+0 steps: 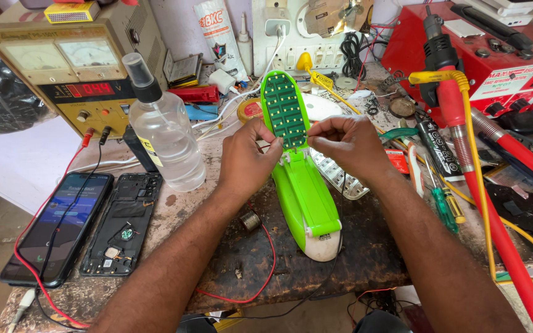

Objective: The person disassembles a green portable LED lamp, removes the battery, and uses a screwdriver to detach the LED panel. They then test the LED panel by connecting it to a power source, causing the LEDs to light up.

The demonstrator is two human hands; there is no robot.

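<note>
1. Head view: the green lamp body (306, 197) lies at the centre of the surface (316, 265), with its LED board (285, 111) hinged up toward twelve o'clock, exposing the joint.
2. The left hand (245, 157) and right hand (347, 145) pinch closed on the board's lower edge, steadying it.
3. At nine o'clock stands a spray bottle (165, 132), near enough to reach.

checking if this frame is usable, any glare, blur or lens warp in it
Head view: even daylight, soft shadows beneath the forearms; both hands, left and right, and the green LED board look sharp; glare spots on the clear spray bottle and a blown-out highlight on the shiny disc at top; wide-lens bending shows at the edges, as on the red hose.
</note>
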